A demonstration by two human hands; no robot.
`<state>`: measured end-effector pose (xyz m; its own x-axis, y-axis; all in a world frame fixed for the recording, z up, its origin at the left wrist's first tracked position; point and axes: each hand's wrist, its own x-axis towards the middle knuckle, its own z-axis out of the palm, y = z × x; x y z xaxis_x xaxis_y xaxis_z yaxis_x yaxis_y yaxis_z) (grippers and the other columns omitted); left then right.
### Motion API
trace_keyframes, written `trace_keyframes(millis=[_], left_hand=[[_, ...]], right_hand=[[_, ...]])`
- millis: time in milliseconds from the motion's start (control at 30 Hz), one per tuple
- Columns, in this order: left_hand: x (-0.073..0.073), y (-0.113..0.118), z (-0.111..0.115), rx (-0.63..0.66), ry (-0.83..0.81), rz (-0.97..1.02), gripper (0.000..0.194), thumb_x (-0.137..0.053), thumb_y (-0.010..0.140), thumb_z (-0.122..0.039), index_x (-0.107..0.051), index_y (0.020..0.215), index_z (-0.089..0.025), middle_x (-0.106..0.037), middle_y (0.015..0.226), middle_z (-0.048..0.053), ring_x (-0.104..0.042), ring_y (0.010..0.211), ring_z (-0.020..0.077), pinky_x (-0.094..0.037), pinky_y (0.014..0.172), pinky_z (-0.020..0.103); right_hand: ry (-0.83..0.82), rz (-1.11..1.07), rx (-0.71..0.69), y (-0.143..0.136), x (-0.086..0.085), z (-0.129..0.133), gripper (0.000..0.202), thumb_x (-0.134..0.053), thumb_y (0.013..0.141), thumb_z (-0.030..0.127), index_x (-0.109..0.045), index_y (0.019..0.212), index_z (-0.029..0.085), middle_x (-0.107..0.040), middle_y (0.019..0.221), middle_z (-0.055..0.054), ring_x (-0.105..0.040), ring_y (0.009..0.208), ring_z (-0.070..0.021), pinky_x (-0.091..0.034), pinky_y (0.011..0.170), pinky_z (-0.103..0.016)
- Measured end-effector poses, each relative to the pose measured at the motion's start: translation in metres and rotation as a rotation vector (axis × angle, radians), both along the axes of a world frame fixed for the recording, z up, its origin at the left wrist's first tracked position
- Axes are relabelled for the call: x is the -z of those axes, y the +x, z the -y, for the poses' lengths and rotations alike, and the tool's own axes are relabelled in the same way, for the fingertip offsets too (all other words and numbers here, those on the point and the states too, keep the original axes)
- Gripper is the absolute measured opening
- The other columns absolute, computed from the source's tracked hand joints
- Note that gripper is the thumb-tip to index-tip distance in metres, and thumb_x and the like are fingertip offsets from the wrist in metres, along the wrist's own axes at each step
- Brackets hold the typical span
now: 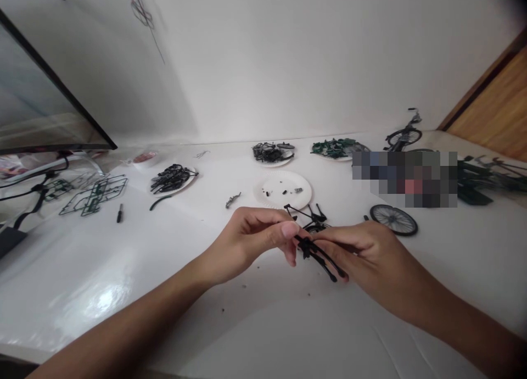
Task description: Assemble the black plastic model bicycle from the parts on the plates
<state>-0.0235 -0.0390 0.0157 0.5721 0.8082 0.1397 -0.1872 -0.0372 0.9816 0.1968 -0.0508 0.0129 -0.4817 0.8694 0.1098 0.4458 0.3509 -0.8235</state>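
Observation:
A small black forked part (325, 259) is held between both hands above the white table. My left hand (263, 236) pinches its upper end between thumb and fingers. From the right, my right hand (358, 252) closes round its side, and the two prongs point down toward the lower right. Just behind the hands lies a black miniature bicycle frame (315, 217), partly covered by them. A loose spoked wheel (394, 219) rests beyond my right hand. The white paper plate (304, 187) behind my left hand holds several tiny parts.
Plates of black parts (171, 178) and green parts (332, 147) stand along the back. Green sprues (96, 195) and a small screwdriver (119, 213) lie left, below a monitor (37, 93). A model bicycle (405, 134) stands back right near a blurred patch. Tiny bits dot the table (185, 329).

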Motion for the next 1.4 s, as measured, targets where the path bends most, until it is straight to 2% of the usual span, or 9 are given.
trace_keyframes(millis=[367, 500, 600, 700, 867, 967, 1133, 1267, 1400], left_hand=[[-0.007, -0.001, 0.004, 0.001, -0.032, -0.051, 0.009, -0.073, 0.087, -0.021, -0.068, 0.089, -0.013, -0.061, 0.074, 0.002, -0.055, 0.068, 0.0093, -0.045, 0.063, 0.021], [-0.021, -0.005, 0.006, 0.026, 0.062, -0.065, 0.007, -0.068, 0.09, -0.016, -0.07, 0.096, -0.013, -0.065, 0.084, 0.005, -0.059, 0.079, 0.0106, -0.048, 0.072, 0.021], [-0.028, -0.01, 0.003, -0.022, 0.115, -0.073, 0.009, -0.069, 0.09, -0.018, -0.07, 0.097, -0.012, -0.065, 0.081, 0.004, -0.059, 0.075, 0.011, -0.049, 0.07, 0.023], [-0.029, -0.023, -0.008, -0.124, 0.15, -0.089, 0.013, -0.069, 0.091, -0.023, -0.069, 0.098, -0.012, -0.065, 0.076, 0.003, -0.06, 0.07, 0.0111, -0.051, 0.069, 0.025], [-0.03, -0.055, -0.036, -0.324, 0.205, -0.059, 0.018, -0.068, 0.092, -0.028, -0.068, 0.101, -0.012, -0.065, 0.082, 0.004, -0.062, 0.075, 0.011, -0.052, 0.073, 0.025], [-0.03, -0.059, -0.044, -0.298, 0.229, -0.027, 0.018, -0.068, 0.091, -0.027, -0.066, 0.101, -0.012, -0.063, 0.08, 0.003, -0.059, 0.072, 0.0103, -0.052, 0.068, 0.024], [-0.018, -0.035, -0.04, -0.225, 0.237, -0.033, 0.014, -0.068, 0.089, -0.023, -0.065, 0.096, -0.01, -0.061, 0.08, 0.003, -0.057, 0.068, 0.0097, -0.049, 0.064, 0.025], [-0.005, -0.028, -0.032, -0.182, 0.175, 0.004, 0.013, -0.066, 0.09, -0.022, -0.062, 0.091, -0.01, -0.059, 0.081, 0.003, -0.054, 0.067, 0.01, -0.047, 0.063, 0.026], [0.005, -0.033, -0.028, -0.206, 0.038, 0.019, 0.017, -0.069, 0.088, -0.024, -0.064, 0.089, -0.008, -0.06, 0.077, 0.004, -0.053, 0.065, 0.0099, -0.045, 0.063, 0.026]], right_hand=[[-0.004, 0.031, -0.113, 0.002, -0.007, 0.002, 0.04, -0.051, 0.1, 0.034, -0.053, 0.063, 0.019, -0.046, 0.05, 0.006, -0.042, 0.045, -0.0088, -0.03, 0.043, -0.023], [-0.08, 0.066, -0.112, 0.006, -0.012, 0.002, 0.036, -0.047, 0.101, 0.04, -0.063, 0.076, 0.02, -0.053, 0.057, 0.004, -0.05, 0.052, -0.0115, -0.038, 0.048, -0.024], [-0.046, 0.026, 0.033, 0.012, -0.015, -0.001, 0.028, -0.052, 0.098, 0.047, -0.067, 0.104, 0.024, -0.063, 0.071, 0.002, -0.059, 0.062, -0.0134, -0.046, 0.054, -0.024], [0.064, -0.009, 0.166, 0.018, -0.014, -0.005, 0.031, -0.057, 0.095, 0.048, -0.066, 0.115, 0.025, -0.067, 0.077, 0.0, -0.062, 0.066, -0.0144, -0.051, 0.058, -0.025], [0.242, 0.107, 0.163, 0.016, -0.011, -0.006, 0.021, -0.059, 0.094, 0.042, -0.069, 0.102, 0.025, -0.072, 0.088, -0.004, -0.069, 0.077, -0.0196, -0.056, 0.058, -0.026], [0.56, 0.152, 0.165, 0.001, -0.014, -0.009, 0.029, -0.064, 0.091, 0.037, -0.063, 0.118, 0.026, -0.068, 0.115, -0.007, -0.068, 0.101, -0.0242, -0.06, 0.078, -0.033], [0.9, 0.349, 0.088, -0.036, -0.026, -0.028, 0.064, -0.063, 0.093, 0.033, -0.036, 0.151, 0.024, -0.044, 0.151, -0.012, -0.045, 0.138, -0.0296, -0.044, 0.11, -0.045], [0.953, 0.405, -0.03, -0.052, -0.024, -0.039, 0.05, -0.063, 0.094, 0.022, -0.047, 0.141, 0.018, -0.066, 0.12, -0.011, -0.06, 0.112, -0.0266, -0.05, 0.095, -0.045], [0.879, 0.373, -0.114, -0.053, -0.019, -0.042, 0.014, -0.058, 0.096, 0.015, -0.064, 0.109, 0.016, -0.068, 0.088, -0.006, -0.061, 0.084, -0.0228, -0.05, 0.078, -0.042]])
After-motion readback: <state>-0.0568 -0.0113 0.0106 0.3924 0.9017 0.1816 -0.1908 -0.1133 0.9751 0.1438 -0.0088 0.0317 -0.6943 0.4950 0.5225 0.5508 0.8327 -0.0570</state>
